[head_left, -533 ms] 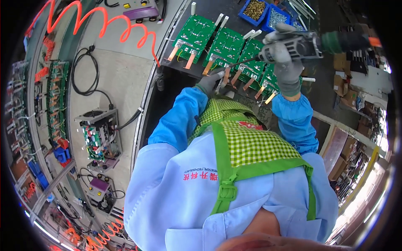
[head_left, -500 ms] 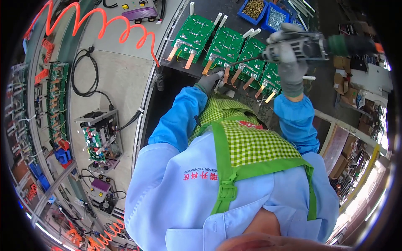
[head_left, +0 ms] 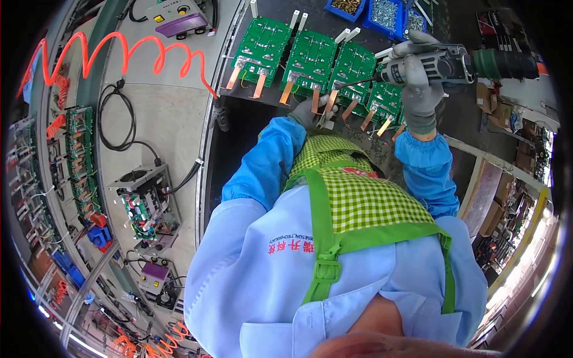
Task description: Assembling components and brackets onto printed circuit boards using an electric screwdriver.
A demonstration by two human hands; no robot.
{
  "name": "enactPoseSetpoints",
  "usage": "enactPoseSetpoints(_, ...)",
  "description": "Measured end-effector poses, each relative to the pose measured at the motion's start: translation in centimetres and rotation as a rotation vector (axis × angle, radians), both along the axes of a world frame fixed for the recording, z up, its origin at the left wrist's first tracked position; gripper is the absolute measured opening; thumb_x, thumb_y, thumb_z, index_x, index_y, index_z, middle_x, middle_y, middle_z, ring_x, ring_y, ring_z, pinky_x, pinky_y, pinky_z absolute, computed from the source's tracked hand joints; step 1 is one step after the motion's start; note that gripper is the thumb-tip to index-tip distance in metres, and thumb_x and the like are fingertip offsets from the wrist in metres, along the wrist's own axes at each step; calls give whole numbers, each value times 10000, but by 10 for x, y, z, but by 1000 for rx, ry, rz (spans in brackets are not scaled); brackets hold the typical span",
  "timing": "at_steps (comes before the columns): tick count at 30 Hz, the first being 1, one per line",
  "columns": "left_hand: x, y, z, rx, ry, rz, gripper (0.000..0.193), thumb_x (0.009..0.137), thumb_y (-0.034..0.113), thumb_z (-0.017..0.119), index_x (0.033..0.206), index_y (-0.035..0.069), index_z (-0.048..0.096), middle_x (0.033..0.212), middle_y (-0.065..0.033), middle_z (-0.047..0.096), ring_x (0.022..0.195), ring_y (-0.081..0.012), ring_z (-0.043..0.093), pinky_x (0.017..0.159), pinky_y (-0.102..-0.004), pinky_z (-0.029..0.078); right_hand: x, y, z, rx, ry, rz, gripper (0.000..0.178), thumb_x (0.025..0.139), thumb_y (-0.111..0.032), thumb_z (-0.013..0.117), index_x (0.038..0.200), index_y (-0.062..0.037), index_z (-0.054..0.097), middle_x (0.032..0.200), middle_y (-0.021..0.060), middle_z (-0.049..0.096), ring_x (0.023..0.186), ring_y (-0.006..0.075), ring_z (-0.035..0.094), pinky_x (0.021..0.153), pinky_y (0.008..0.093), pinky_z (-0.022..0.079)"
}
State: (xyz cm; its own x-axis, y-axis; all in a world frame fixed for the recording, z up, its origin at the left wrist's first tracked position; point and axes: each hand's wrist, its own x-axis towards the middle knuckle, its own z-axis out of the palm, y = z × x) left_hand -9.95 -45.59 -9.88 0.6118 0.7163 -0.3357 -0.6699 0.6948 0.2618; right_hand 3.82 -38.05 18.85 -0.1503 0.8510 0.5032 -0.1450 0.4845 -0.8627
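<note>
My right hand (head_left: 419, 83), in a grey glove, is closed round a grey power screwdriver (head_left: 431, 64). Its long thin bit (head_left: 357, 83) points left, its tip at the top of a copper strip (head_left: 330, 102) on the third green circuit board (head_left: 353, 62) from the left. My left hand (head_left: 307, 112), also gloved, is at that strip's lower part, fingers closed about it and partly hidden by the strips. On the left lie two more boards, the first (head_left: 262, 45) and the second (head_left: 310, 55); a fourth board (head_left: 385, 98) is nearest the screwdriver. Copper strips stick out from their near edges.
Blue bins of small metal parts (head_left: 382, 18) stand at the far edge of the dark bench. White posts (head_left: 295, 19) rise behind the boards. A coiled orange hose (head_left: 125, 51) crosses the left. An open electronic unit (head_left: 143, 203) sits on the grey surface there.
The screwdriver's tip has gone from the second board's right strip to the third board's left strip. My left hand has shifted right to that strip. The whole view has shifted slightly.
</note>
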Motion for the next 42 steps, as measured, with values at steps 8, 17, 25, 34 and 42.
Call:
enactPoseSetpoints(8, -3, 4, 17, -71, 56, -57, 375, 882, 374, 522, 1099, 69, 550, 829, -52, 621, 630, -125, 579, 540, -255, 482, 0, -6, 0, -41, -47, 72, 398, 781, -37, 641, 1138, 37, 480, 964, 106, 612, 789, 123, 591, 655, 222, 488)
enactPoseSetpoints(17, 7, 2, 24, -72, 132, 55, 372, 857, 388, 562, 1056, 74, 556, 819, -56, 616, 629, -135, 576, 538, -285, 483, -3, -2, -2, -8, -64, 42, 363, 782, -32, 619, 1117, 19, 489, 926, 96, 621, 780, 124, 596, 669, 246, 499)
enactPoseSetpoints(25, 3, 4, 4, 6, 158, -4, 374, 857, 387, 564, 1066, 78, 548, 819, -57, 616, 631, -124, 575, 540, -265, 472, -9, -8, -1, 5, -116, -35, 328, 791, -61, 603, 1088, 14, 487, 895, 95, 613, 764, 142, 590, 658, 273, 503)
enactPoseSetpoints(34, 2, 6, 0, 30, 129, -44, 371, 851, 379, 576, 1063, 77, 534, 825, -80, 617, 611, -128, 574, 502, -262, 475, -6, -9, 0, -110, -29, -17, 332, 790, -70, 610, 1092, 7, 496, 885, 87, 615, 758, 123, 580, 619, 247, 497)
enactPoseSetpoints(42, -15, 6, 12, 67, 366, -38, 250, 850, 259, 599, 993, 55, 585, 801, -26, 586, 664, -104, 565, 530, -252, 465, 11, 1, -4, 278, -298, -101, 338, 823, -92, 576, 1127, 32, 495, 890, 114, 622, 744, 139, 593, 640, 258, 493)
